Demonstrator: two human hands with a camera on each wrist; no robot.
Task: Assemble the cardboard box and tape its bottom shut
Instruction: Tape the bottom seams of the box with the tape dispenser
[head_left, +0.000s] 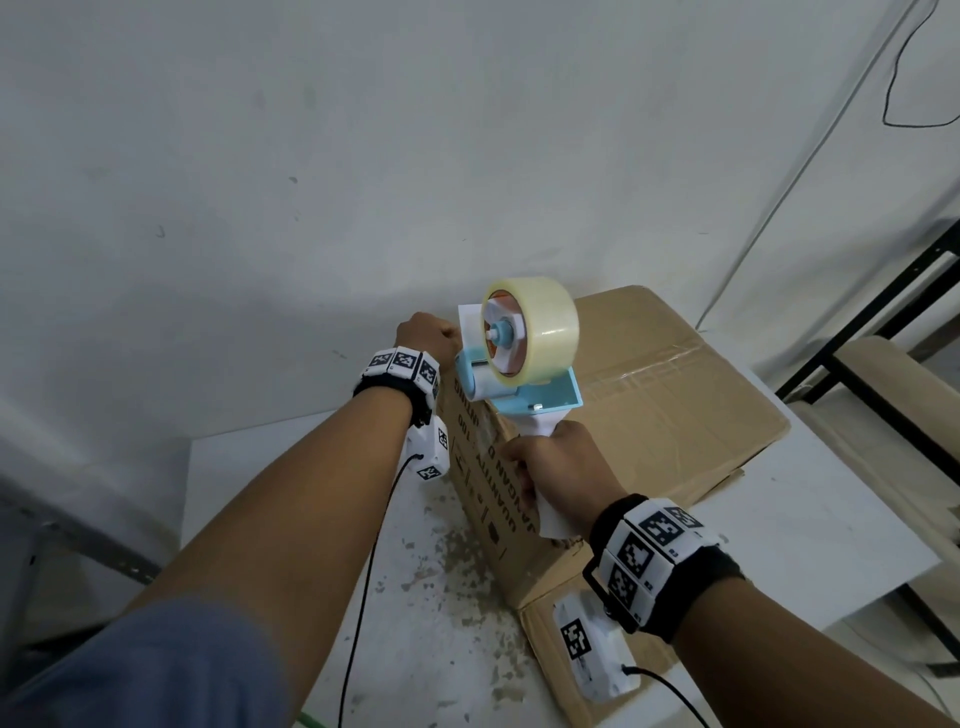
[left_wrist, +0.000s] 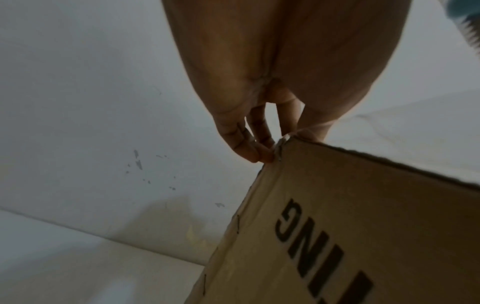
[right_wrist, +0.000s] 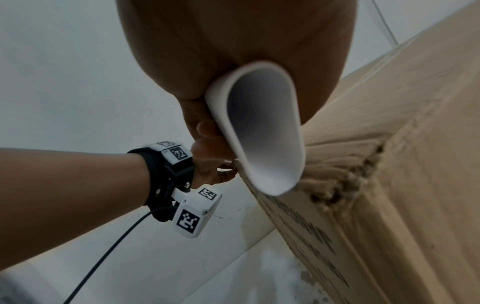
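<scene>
Cardboard box (head_left: 649, 395) sits under right hand's (head_left: 563, 470) dispenser (head_left: 519, 358).

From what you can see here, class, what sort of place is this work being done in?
Probably a packing or storeroom corner, not a home. A cardboard box lies on a worn white table against a bare, scuffed wall, a tape dispenser is in use, and metal shelving stands alongside.
</scene>
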